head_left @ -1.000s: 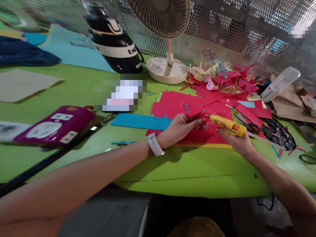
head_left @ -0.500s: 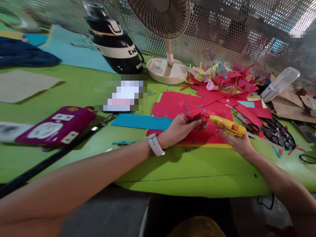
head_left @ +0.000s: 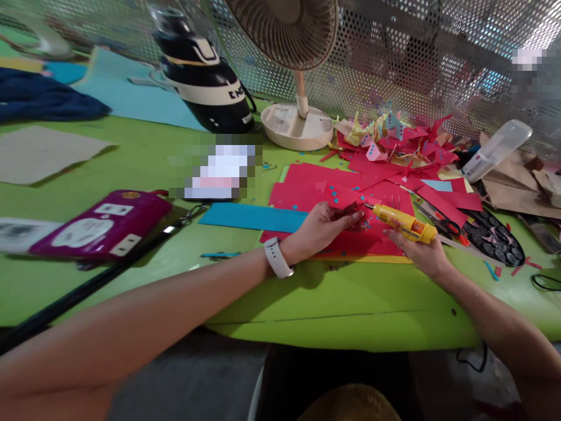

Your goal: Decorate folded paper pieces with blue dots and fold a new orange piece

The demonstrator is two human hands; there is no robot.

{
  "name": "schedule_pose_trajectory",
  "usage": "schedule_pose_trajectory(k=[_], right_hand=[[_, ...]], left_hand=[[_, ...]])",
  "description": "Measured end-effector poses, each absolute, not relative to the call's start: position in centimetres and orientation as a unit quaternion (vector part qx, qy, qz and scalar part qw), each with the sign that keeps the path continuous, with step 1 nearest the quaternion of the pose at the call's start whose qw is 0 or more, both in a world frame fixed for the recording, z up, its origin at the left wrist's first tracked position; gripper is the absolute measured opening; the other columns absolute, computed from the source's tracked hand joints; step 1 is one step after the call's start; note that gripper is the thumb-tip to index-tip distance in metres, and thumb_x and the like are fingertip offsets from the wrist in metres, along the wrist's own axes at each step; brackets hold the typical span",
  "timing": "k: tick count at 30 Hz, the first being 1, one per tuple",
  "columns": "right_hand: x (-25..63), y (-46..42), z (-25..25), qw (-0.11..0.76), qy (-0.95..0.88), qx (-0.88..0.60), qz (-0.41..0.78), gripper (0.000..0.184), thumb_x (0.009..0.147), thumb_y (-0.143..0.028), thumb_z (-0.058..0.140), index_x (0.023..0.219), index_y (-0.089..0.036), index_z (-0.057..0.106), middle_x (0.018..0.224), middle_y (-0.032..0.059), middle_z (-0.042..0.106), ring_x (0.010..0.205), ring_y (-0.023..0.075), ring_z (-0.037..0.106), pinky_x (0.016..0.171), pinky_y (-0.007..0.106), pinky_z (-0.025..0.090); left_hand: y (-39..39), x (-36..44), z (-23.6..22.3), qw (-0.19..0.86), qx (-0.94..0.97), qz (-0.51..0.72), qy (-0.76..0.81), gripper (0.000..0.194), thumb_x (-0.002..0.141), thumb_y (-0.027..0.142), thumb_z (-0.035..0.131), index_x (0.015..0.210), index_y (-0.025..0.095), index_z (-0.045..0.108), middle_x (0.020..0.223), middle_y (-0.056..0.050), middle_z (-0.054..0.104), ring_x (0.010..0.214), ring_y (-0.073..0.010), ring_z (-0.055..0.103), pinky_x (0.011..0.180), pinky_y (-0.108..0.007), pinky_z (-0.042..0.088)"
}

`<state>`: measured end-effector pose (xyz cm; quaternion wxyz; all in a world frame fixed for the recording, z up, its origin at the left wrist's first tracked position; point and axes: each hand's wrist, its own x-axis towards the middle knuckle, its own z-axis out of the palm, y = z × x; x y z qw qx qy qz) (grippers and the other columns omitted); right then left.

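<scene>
The surface is a glossy green table (head_left: 324, 307), its near edge crossing the view above a grey floor. At left lie a navy cloth (head_left: 48, 96) and a purple power strip (head_left: 144, 207). A dark bottle (head_left: 210, 111) and a white-based fan (head_left: 298, 134) stand farther back, before a perforated metal screen (head_left: 385, 70). A blue strip (head_left: 249, 217) lies beside overlapping red sheets (head_left: 307, 181), strewn with small blue bits. Right of these are heaped paper scraps (head_left: 403, 140), scissors (head_left: 447, 223) and a clear bottle (head_left: 499, 152).

The left hand (head_left: 319, 228), above the red sheets, pinches a small dark-red piece (head_left: 349, 207) narrowly between thumb and fingers. The yellow glue gun (head_left: 401, 222) is over the sheets' right side, nozzle pointing left towards that piece; its long axis runs crosswise, sloping down to the right. The right hand (head_left: 421, 251) holds the gun from below, fingers partly hidden.
</scene>
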<state>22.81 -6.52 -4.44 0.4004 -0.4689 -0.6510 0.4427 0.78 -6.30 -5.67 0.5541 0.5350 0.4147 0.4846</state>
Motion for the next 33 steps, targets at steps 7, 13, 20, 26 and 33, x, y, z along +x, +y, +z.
schedule_pose_trajectory(k=[7,13,20,26,33], right_hand=[[22.74,-6.67,-4.19,0.388,-0.646,-0.489,0.440,0.026,0.067,-0.044,0.078,0.078,-0.021,0.074,0.076,0.0058,0.073,0.082,0.0259,0.071,0.073,0.036,0.062],[22.74,-6.72,-4.21,0.381,-0.641,-0.501,0.440,0.026,0.067,-0.044,0.077,0.079,-0.021,0.074,0.079,0.0075,0.073,0.083,0.0276,0.071,0.078,0.042,0.062],[22.76,-6.63,-4.22,0.387,-0.646,-0.495,0.433,0.026,0.066,-0.046,0.077,0.077,-0.022,0.074,0.076,0.0054,0.074,0.080,0.0270,0.071,0.075,0.040,0.063],[22.86,-6.67,-4.19,0.369,-0.656,-0.501,0.427,0.028,0.069,-0.046,0.076,0.079,-0.020,0.074,0.078,0.0071,0.074,0.078,0.0267,0.070,0.075,0.041,0.062],[22.97,-6.70,-4.31,0.373,-0.666,-0.501,0.409,0.029,0.071,-0.046,0.075,0.079,-0.019,0.073,0.077,0.0070,0.073,0.075,0.0272,0.069,0.075,0.044,0.061]], left_hand=[[-6.23,0.83,-5.83,0.549,0.536,0.487,0.416,0.025,0.079,0.039,0.073,0.089,0.015,0.073,0.088,-0.006,0.080,0.080,-0.0179,0.075,0.081,-0.033,0.063],[-6.36,0.78,-5.61,0.544,0.534,0.482,0.432,0.024,0.079,0.038,0.074,0.087,0.016,0.075,0.088,-0.006,0.080,0.080,-0.0190,0.075,0.082,-0.034,0.063],[-6.38,0.76,-5.59,0.539,0.537,0.485,0.431,0.026,0.079,0.040,0.074,0.089,0.016,0.075,0.090,-0.007,0.080,0.081,-0.0199,0.076,0.079,-0.033,0.063],[-6.33,0.74,-5.69,0.525,0.552,0.486,0.428,0.027,0.079,0.041,0.074,0.087,0.016,0.074,0.088,-0.007,0.080,0.081,-0.0208,0.075,0.078,-0.033,0.063],[-6.33,0.80,-5.47,0.510,0.563,0.493,0.425,0.026,0.079,0.042,0.073,0.086,0.017,0.070,0.087,-0.006,0.079,0.080,-0.0200,0.075,0.075,-0.031,0.063]])
